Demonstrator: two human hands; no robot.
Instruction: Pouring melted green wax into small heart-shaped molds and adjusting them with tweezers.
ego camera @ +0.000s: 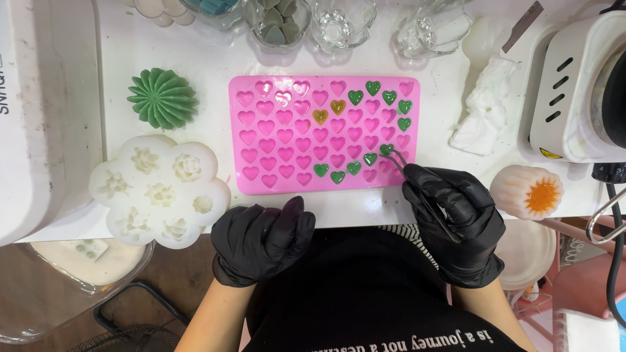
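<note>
A pink silicone mold (267, 160) with many heart-shaped cavities lies on the white table. Several cavities along its right side and bottom hold green hearts (372, 87), and two hold orange ones (320, 116). My right hand (460, 218), in a black glove, grips thin metal tweezers (417, 186) whose tips touch a green heart (386, 149) near the mold's lower right. Gloved in black too, my left hand (261, 238) rests with curled fingers at the table's front edge, just below the mold, holding nothing.
A green ribbed candle (162, 98) and a white flower-shaped mold (160, 189) sit to the left. Glass jars (342, 23) line the back. At the right are crumpled white tissue (486, 104), a white heating appliance (577, 91) and a white candle with an orange centre (527, 190).
</note>
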